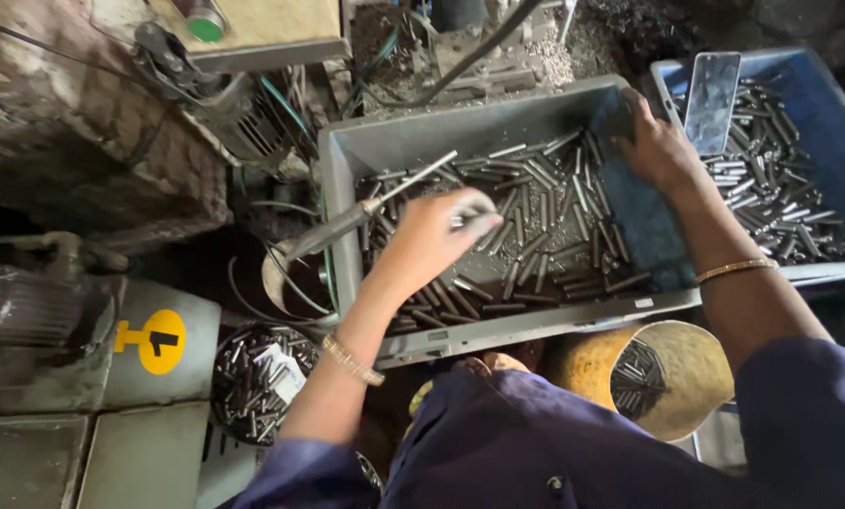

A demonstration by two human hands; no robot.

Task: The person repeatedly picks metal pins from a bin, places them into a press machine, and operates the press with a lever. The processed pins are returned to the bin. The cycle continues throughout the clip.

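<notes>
- Nearest the camera, dark blue sleeves (pixel 573 443) fill the lower edge, with both forearms reaching away from them.
- At far left sits a grey machine housing bearing a yellow marker (pixel 154 341), and just right of it a round container of short metal pins (pixel 257 377).
- The left hand (pixel 432 236) hovers over the grey tray (pixel 422 141), fingers curled round a blurred metal pin (pixel 474 212); a bracelet (pixel 352 360) circles that wrist.
- A long metal tool (pixel 366 212) leans across the tray's left wall.
- Loose metal pins (pixel 535 226) cover the tray floor, beside a blue cloth (pixel 644 221).
- The right hand (pixel 658 146) rests on the tray's far right corner, fingers bent over the rim; whether it grips anything I cannot tell.
- A yellow bucket (pixel 677 377) with more pins stands below the tray.
- At right, a blue crate (pixel 818 113) holds pins and a phone (pixel 712 90) propped upright.
</notes>
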